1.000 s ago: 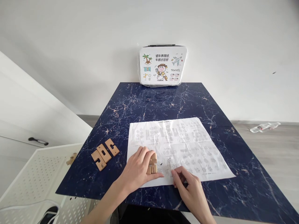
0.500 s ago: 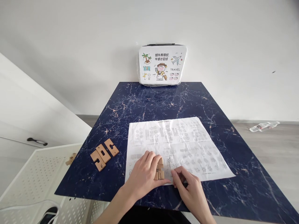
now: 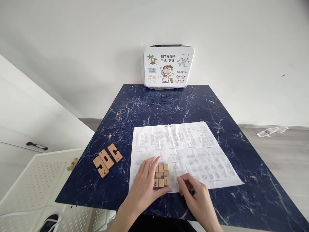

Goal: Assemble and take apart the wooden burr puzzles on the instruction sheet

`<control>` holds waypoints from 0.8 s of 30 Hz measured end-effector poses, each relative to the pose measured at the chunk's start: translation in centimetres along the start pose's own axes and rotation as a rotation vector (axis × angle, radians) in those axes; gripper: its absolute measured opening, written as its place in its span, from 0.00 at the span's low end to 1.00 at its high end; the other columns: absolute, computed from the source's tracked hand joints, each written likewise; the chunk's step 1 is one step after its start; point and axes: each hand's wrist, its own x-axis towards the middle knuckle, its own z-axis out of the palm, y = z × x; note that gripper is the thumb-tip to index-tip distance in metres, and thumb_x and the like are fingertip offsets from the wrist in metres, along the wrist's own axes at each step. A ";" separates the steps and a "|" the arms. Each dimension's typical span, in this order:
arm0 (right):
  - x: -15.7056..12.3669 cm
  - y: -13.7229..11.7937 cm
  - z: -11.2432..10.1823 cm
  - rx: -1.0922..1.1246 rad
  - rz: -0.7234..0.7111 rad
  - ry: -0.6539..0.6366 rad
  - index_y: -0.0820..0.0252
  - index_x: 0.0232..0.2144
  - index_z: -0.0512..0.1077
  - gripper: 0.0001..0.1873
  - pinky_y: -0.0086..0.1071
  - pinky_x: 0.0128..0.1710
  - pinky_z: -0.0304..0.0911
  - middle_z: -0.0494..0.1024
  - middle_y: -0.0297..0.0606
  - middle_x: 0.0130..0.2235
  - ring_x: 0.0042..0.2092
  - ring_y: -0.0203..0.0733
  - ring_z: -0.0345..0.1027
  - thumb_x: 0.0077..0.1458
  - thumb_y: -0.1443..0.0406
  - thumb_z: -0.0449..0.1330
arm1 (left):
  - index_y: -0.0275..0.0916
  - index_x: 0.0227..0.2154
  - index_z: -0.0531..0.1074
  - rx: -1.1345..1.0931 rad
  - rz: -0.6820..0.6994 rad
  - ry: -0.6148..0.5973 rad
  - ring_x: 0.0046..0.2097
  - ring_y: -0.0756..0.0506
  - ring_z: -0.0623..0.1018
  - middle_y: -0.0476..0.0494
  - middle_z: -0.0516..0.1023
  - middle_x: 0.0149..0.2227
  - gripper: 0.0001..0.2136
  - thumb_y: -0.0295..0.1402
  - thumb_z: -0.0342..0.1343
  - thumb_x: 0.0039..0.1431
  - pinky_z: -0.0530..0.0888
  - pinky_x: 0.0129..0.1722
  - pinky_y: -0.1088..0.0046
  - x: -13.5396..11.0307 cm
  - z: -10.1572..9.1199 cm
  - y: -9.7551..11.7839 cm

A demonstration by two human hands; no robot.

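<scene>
A small block puzzle of light wooden pieces lies on the white printed sheet, with a 3 and a 1 marked on its near pieces. My left hand curves around its left side, thumb stretched along the near edge and fingers apart, covering part of that side. To the right of the puzzle, my right hand rests at the sheet's near edge. Its thumb and fingers are pressed together, and whatever they may hold is hidden.
Flat wooden number pieces lie at the left of the dark blue marbled table. A white printed case stands against the wall at the back. A white perforated surface is at the lower left. Clear plastic bottles lie on the floor.
My left hand has shifted left and loosened, uncovering more of the wooden puzzle. My right hand has stayed nearly still.
</scene>
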 end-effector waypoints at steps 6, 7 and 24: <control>-0.1 0.4 0.0 0.017 0.012 -0.011 0.54 0.32 0.70 0.24 0.29 0.26 0.57 0.71 0.31 0.24 0.25 0.39 0.66 0.75 0.47 0.53 | 0.60 0.76 0.43 -0.060 -0.129 -0.015 0.71 0.29 0.68 0.39 0.67 0.71 0.49 0.36 0.72 0.63 0.73 0.66 0.40 -1.9 -0.9 -0.7; -0.1 0.4 0.0 0.019 0.016 -0.015 0.54 0.32 0.70 0.24 0.29 0.26 0.57 0.71 0.31 0.24 0.25 0.39 0.65 0.75 0.47 0.53 | 0.61 0.76 0.44 -0.068 -0.139 -0.021 0.71 0.29 0.68 0.40 0.67 0.71 0.49 0.34 0.72 0.63 0.72 0.67 0.40 -2.1 -0.9 -0.7; 0.0 0.2 0.1 -0.112 -0.231 -0.035 0.52 0.51 0.74 0.11 0.30 0.26 0.65 0.77 0.36 0.37 0.28 0.38 0.70 0.74 0.56 0.58 | 0.59 0.67 0.65 -0.327 -0.209 0.045 0.63 0.33 0.77 0.43 0.76 0.64 0.32 0.43 0.71 0.63 0.76 0.62 0.52 -2.2 -1.7 -1.0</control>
